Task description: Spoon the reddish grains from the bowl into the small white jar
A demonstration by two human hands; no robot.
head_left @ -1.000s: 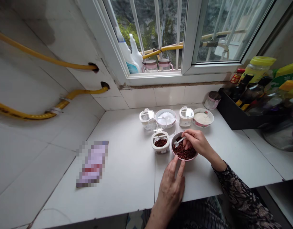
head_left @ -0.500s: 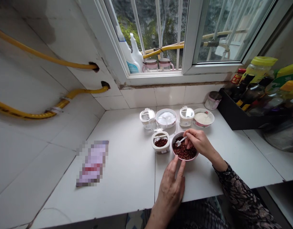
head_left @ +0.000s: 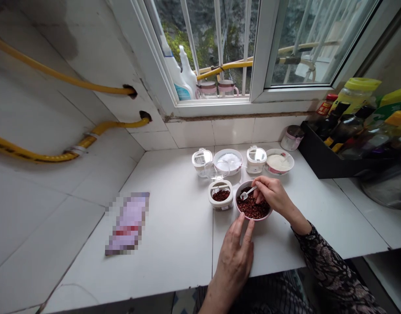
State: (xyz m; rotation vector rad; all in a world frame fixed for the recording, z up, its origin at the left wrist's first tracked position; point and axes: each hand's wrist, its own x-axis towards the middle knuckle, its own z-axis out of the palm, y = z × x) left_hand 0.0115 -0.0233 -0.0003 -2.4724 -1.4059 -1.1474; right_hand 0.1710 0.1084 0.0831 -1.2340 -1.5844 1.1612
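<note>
A small white spoon (head_left: pixel 248 194) is pinched in my right hand (head_left: pixel 271 195), its tip over the dark red-brown granules (head_left: pixel 253 209) that fill a bowl (head_left: pixel 237 212). My left hand (head_left: pixel 235 253) rests in front with fingers stretched out, fingertips touching the bowl's near rim. Left of the bowl stands a white seasoning jar (head_left: pixel 211 197), its clear lid (head_left: pixel 217 170) flipped up; similar dark red granules lie inside it. Behind are two more seasoning jars (head_left: pixel 202 160) (head_left: pixel 256 159), a bowl with white grains (head_left: pixel 228 160) and a bowl with off-white powder (head_left: pixel 279 162).
A black box (head_left: pixel 331 163) of bottles stands at right, with a small pink-handled jar (head_left: pixel 291 138) beside it. A blurred purple packet (head_left: pixel 130 222) lies at left on the white tiled counter (head_left: pixel 174 235). The window (head_left: pixel 213 104) is behind, and yellow hoses (head_left: pixel 79 146) run along the left wall.
The view has shifted very slightly. Both hands, the spoon and the bowl stay practically in place.
</note>
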